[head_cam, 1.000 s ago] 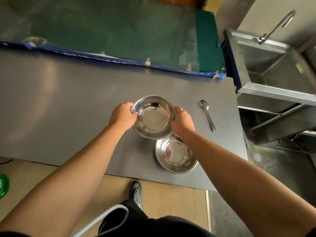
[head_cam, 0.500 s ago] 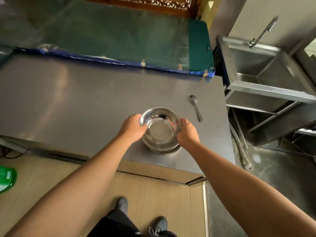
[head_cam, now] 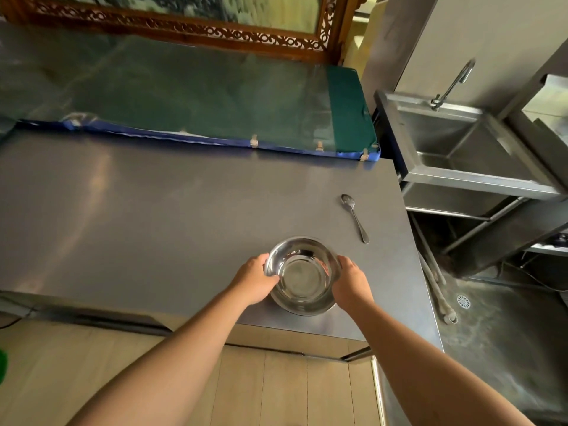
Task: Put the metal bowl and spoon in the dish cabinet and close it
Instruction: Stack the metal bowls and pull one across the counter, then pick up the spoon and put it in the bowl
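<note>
Steel metal bowl [head_cam: 302,276] gripped at its rim by both hands, left [head_cam: 256,279] and right [head_cam: 350,282]; no writing legible.

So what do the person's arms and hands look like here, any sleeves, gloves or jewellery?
Both forearms are bare up to the picture's edge: no sleeves show. The left hand and right hand wear no gloves, and no watch, ring or bracelet shows.

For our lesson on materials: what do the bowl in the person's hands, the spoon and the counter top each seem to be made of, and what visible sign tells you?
Bowl: probably polished stainless steel; its inside gives mirror-like reflections.
Spoon: likely the same metal; silver-grey and shiny.
Counter top: seemingly brushed steel; matte grey with soft, blurred glare streaks rather than sharp reflections.
</note>
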